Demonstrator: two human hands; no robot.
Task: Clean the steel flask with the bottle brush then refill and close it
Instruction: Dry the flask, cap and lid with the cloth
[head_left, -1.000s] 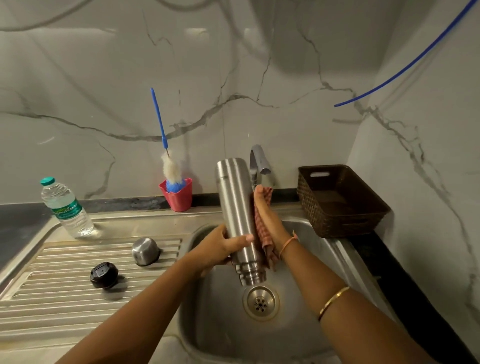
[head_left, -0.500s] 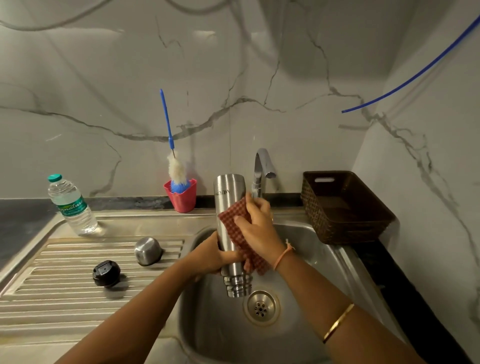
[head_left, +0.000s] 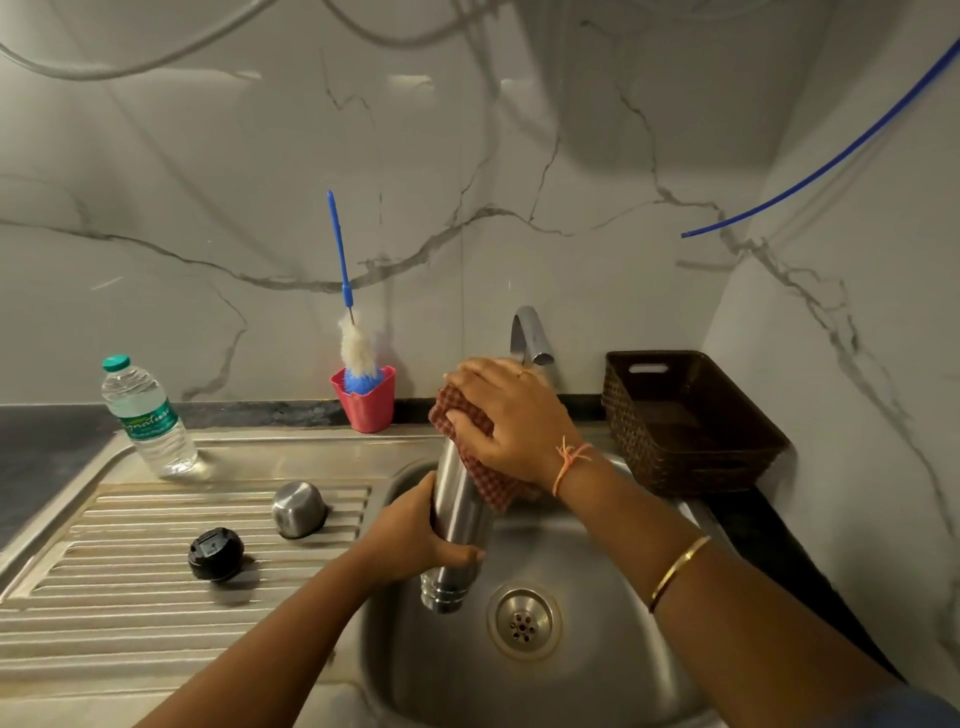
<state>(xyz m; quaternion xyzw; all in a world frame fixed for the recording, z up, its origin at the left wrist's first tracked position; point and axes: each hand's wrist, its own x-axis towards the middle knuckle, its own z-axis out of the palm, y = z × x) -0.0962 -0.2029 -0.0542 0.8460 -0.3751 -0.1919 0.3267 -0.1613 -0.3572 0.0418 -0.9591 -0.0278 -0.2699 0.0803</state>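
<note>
The steel flask (head_left: 457, 519) hangs upside down over the sink basin (head_left: 597, 675), its threaded mouth pointing down. My left hand (head_left: 415, 540) grips its lower body. My right hand (head_left: 511, 415) presses a red checked cloth (head_left: 483, 467) over the flask's upturned base and upper side. The bottle brush (head_left: 353, 332), blue handle and white bristles, stands in a pink cup (head_left: 366, 397) at the back wall. The black inner stopper (head_left: 215, 553) and the steel cap (head_left: 298, 509) lie on the ribbed drainboard (head_left: 104, 597).
A plastic water bottle (head_left: 148, 418) stands at the drainboard's back left. The tap spout (head_left: 530, 335) curves just behind my right hand. A brown woven basket (head_left: 685, 421) sits right of the sink. The drain (head_left: 523, 621) lies beside the flask's mouth. A blue tube (head_left: 831, 161) hangs overhead.
My right hand has slid the cloth from the flask's side up over its upturned base. The flask has sunk lower and shifted left over the basin.
</note>
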